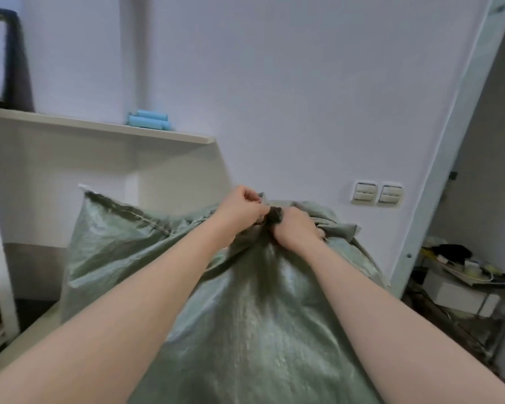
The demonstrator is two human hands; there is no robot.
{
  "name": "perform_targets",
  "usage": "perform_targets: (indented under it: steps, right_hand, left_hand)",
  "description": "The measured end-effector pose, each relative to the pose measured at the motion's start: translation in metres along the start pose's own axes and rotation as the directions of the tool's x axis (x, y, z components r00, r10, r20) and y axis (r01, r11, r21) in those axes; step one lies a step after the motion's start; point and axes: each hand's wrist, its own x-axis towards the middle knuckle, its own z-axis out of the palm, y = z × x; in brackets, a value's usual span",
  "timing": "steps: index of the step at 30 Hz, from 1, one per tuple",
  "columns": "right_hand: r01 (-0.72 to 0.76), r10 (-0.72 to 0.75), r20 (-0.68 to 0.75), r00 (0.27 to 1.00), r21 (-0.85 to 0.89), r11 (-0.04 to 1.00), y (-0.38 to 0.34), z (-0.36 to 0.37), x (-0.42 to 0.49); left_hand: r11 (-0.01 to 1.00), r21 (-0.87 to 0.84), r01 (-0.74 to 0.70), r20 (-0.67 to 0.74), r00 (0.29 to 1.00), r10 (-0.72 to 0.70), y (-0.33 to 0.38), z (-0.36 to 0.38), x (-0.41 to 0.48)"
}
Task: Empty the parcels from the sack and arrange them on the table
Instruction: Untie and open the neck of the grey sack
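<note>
Head view. Item: green woven sack point(245, 316), full, lying on the bench point(27, 336). Its long axis ran straight away from the wearer, and its gathered neck point(275, 216) pointed toward the far wall. Contents were hidden by the fabric. Left hand point(241, 207): grip pinched on a small piece at the neck, string or fabric not distinguishable. Right hand point(296, 228): grip clenched round the bunched neck. Both forearms reached out over the sack's body. A stitched hem point(123, 209) stood up at far left; whether it belonged to the same sack could not be told. Behind: a white shelf point(99, 125) carrying blue rolls point(149, 119), two wall switches point(376, 193) right of the neck, and a cluttered trolley point(464, 281) at far right.
</note>
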Motion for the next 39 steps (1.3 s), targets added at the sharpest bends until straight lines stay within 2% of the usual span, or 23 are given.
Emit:
perform_targets:
  steps: [1,2,3,4,6,8,11,12,14,16,17,19,20,22,25,27,29,30,32,33,34,36,39]
  right_hand:
    - [-0.034,0.035,-0.031,0.999,0.034,0.999,0.001,0.001,0.001]
    - [-0.060,0.063,-0.046,0.997,0.058,0.997,0.003,0.002,0.001]
    - [-0.071,0.074,-0.058,0.996,0.064,0.995,0.005,0.002,0.002]
    - [-0.072,0.076,-0.071,0.995,0.062,0.996,0.005,0.001,0.002]
    - [-0.078,0.085,-0.108,0.991,0.064,0.995,0.006,0.005,0.006]
    - [-0.109,0.121,-0.130,0.984,0.096,0.989,0.010,0.007,0.008]
    - [-0.149,0.170,-0.158,0.973,0.138,0.979,0.018,0.006,0.011]
    - [-0.153,0.176,-0.155,0.972,0.150,0.977,0.018,0.005,0.012]
    - [-0.138,0.171,-0.141,0.975,0.215,0.967,0.019,0.005,0.015]
    - [-0.097,0.171,-0.174,0.970,0.372,0.923,0.020,0.005,0.020]
    - [-0.059,0.181,-0.201,0.963,0.497,0.866,0.021,0.004,0.021]
    - [0.017,0.219,-0.236,0.947,0.717,0.697,0.019,0.002,0.019]
    - [0.053,0.220,-0.244,0.944,0.774,0.631,0.016,0.001,0.018]
    - [0.126,0.187,-0.275,0.943,0.816,0.564,0.006,-0.002,0.020]
    - [0.226,0.154,-0.343,0.927,0.836,0.500,-0.012,-0.021,0.036]
    - [0.350,0.097,-0.440,0.893,0.812,0.467,-0.022,-0.040,0.050]
    - [0.462,-0.006,-0.510,0.860,0.773,0.435,-0.033,-0.053,0.057]
    - [0.463,-0.057,-0.506,0.861,0.731,0.501,-0.035,-0.052,0.061]
    - [0.312,-0.090,-0.398,0.913,0.539,0.782,-0.026,-0.032,0.069]
    - [0.219,-0.084,-0.318,0.944,0.415,0.883,-0.016,-0.019,0.072]
    - [0.154,-0.077,-0.242,0.967,0.319,0.935,-0.004,-0.006,0.073]
    - [0.056,-0.028,-0.125,0.992,0.228,0.972,0.017,0.011,0.075]
    - [0.011,0.004,-0.060,0.998,0.240,0.971,0.023,0.015,0.077]
  left_hand:
    - [0.996,0.077,-0.036,-0.019,0.999,0.038,-0.004,-0.010,-0.003]
    - [0.968,0.246,-0.053,-0.074,0.995,0.073,-0.009,-0.023,-0.005]
    - [0.894,0.449,-0.019,-0.148,0.984,0.096,-0.014,-0.036,-0.005]
    - [0.774,0.631,0.058,-0.215,0.971,0.104,-0.017,-0.049,-0.007]
    - [0.510,0.830,0.228,-0.286,0.957,0.038,-0.025,-0.072,-0.011]
    - [0.351,0.863,0.363,-0.352,0.931,-0.095,-0.041,-0.090,-0.015]
    - [0.290,0.770,0.568,-0.467,0.812,-0.351,-0.077,-0.113,-0.009]
    - [0.309,0.743,0.594,-0.467,0.790,-0.396,-0.086,-0.117,-0.005]
    - [0.435,0.663,0.610,-0.468,0.790,-0.395,-0.099,-0.119,0.005]
    - [0.686,0.495,0.533,-0.462,0.830,-0.312,-0.090,-0.106,0.008]
    - [0.805,0.391,0.446,-0.442,0.858,-0.262,-0.080,-0.098,0.009]
    - [0.934,0.203,0.293,-0.435,0.882,-0.182,-0.056,-0.083,0.009]
    - [0.968,0.123,0.217,-0.446,0.884,-0.141,-0.041,-0.076,0.008]
    - [0.999,-0.034,0.035,-0.433,0.900,-0.047,-0.009,-0.063,0.012]
    - [0.934,-0.284,-0.215,-0.343,0.933,0.111,0.033,-0.044,0.025]
    - [0.885,-0.345,-0.314,-0.314,0.927,0.207,0.042,-0.033,0.032]
    - [0.898,-0.270,-0.348,-0.278,0.921,0.273,0.037,-0.021,0.038]
    - [0.934,-0.157,-0.321,-0.251,0.928,0.277,0.028,-0.016,0.043]
    - [0.962,0.230,-0.147,-0.171,0.967,0.189,0.000,-0.011,0.055]
    - [0.902,0.430,-0.021,-0.139,0.986,0.089,-0.016,-0.013,0.060]
    - [0.816,0.571,0.090,-0.137,0.991,-0.014,-0.033,-0.017,0.065]
    - [0.720,0.668,0.190,-0.157,0.981,-0.113,-0.056,-0.027,0.069]
    - [0.733,0.648,0.208,-0.187,0.976,-0.112,-0.061,-0.034,0.070]
